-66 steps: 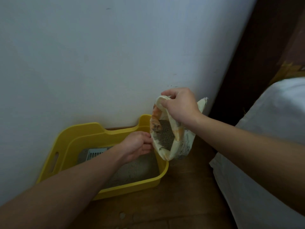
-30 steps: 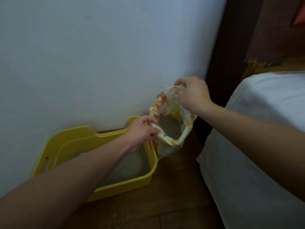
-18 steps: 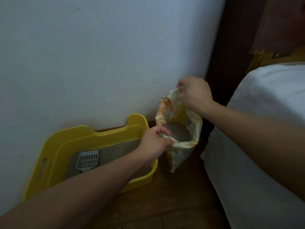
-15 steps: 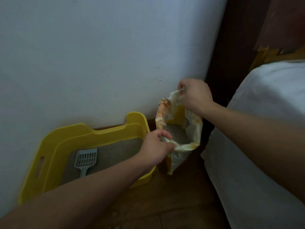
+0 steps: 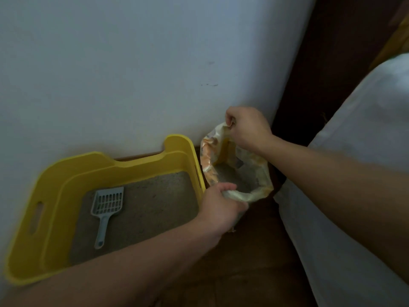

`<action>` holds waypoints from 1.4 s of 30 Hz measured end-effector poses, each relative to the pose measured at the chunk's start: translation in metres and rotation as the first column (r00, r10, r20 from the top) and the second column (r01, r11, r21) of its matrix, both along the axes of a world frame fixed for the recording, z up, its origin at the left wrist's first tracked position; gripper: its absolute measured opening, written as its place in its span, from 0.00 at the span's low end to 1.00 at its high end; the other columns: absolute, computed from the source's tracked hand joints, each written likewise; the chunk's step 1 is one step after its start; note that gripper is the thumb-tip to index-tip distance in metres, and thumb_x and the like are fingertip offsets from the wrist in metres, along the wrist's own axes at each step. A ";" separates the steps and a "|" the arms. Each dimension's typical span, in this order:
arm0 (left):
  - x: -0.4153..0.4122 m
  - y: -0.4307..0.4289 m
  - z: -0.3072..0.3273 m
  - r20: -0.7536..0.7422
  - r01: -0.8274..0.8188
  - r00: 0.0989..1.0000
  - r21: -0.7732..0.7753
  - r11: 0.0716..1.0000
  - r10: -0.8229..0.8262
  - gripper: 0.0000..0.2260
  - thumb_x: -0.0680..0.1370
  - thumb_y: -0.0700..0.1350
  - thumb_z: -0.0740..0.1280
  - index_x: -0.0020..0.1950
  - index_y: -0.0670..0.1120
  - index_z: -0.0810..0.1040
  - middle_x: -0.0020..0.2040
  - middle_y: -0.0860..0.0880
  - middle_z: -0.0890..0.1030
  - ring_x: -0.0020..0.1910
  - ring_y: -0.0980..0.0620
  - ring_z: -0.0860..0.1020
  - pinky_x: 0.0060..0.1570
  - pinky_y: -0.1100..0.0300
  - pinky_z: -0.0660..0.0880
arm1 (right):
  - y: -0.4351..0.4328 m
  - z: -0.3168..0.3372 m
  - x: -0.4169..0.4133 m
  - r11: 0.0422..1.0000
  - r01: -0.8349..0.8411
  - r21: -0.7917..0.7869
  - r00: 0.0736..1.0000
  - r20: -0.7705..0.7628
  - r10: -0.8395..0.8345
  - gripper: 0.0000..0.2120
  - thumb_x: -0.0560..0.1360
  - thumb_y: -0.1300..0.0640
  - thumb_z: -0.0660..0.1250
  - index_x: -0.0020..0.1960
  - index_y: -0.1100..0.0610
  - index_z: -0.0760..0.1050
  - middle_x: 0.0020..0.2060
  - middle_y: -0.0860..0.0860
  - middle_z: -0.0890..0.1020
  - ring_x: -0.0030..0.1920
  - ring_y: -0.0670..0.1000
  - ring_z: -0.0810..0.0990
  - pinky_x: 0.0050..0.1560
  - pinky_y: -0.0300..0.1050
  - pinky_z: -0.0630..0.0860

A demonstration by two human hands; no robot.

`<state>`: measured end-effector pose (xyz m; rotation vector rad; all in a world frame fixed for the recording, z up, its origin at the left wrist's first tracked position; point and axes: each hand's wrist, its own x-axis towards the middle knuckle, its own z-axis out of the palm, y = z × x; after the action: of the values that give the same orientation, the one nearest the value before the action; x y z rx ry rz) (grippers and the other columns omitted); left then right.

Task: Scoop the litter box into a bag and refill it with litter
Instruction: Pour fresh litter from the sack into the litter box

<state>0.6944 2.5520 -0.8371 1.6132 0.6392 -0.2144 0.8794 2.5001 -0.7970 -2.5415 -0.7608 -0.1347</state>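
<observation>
The bag (image 5: pixel 262 173) has come down from over the litter box (image 5: pixel 66 169) and now stands upright just beside the box's 3 o'clock wall. Its mouth is open, and its base is hidden behind the left hand (image 5: pixel 221 207). That hand has moved to the bag's rim at 7 o'clock, its grip closed, fingers curled round the folded edge. The right hand (image 5: pixel 247 127) has a closed grip too, pinching the rim at 12 o'clock. Grey litter (image 5: pixel 155 200) lies level in the yellow box, and more shows inside the bag. A pale scoop (image 5: pixel 107 202) rests on the litter toward 9 o'clock, handle pointing to 6 o'clock. The box sits on the wooden floor (image 5: pixel 254 262) against the wall (image 5: pixel 132 63). A white bed (image 5: pixel 354 196) is at the bag's 3 o'clock.
</observation>
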 end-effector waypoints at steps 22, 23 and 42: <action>-0.016 -0.042 -0.037 0.029 -0.287 0.957 -0.022 0.958 0.287 0.08 0.79 0.40 0.68 0.52 0.54 0.77 0.49 0.54 0.80 0.40 0.62 0.80 0.31 0.71 0.74 | -0.011 -0.064 0.007 0.990 -0.137 0.030 0.982 -0.127 0.140 0.04 0.75 0.60 0.66 0.47 0.51 0.76 0.44 0.49 0.80 0.47 0.54 0.77 0.43 0.46 0.71; -0.016 -0.041 -0.037 0.026 -0.285 0.958 -0.020 0.958 0.286 0.08 0.79 0.41 0.68 0.52 0.54 0.76 0.50 0.54 0.80 0.42 0.61 0.80 0.32 0.71 0.74 | -0.011 -0.065 0.006 0.988 -0.151 0.028 0.979 -0.133 0.153 0.03 0.76 0.58 0.66 0.48 0.51 0.76 0.43 0.48 0.78 0.46 0.54 0.76 0.42 0.46 0.70; -0.015 -0.036 -0.038 0.006 -0.258 0.966 -0.028 0.966 0.258 0.10 0.80 0.42 0.67 0.55 0.57 0.74 0.50 0.51 0.80 0.45 0.54 0.80 0.34 0.65 0.75 | -0.006 -0.061 0.003 0.977 -0.200 -0.076 0.973 -0.130 0.189 0.11 0.78 0.52 0.65 0.59 0.48 0.79 0.54 0.50 0.83 0.56 0.55 0.79 0.54 0.48 0.75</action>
<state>0.6792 2.5157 -0.8752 1.4868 0.8282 -0.0230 0.8829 2.4937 -0.8581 -2.5126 -0.9806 0.1217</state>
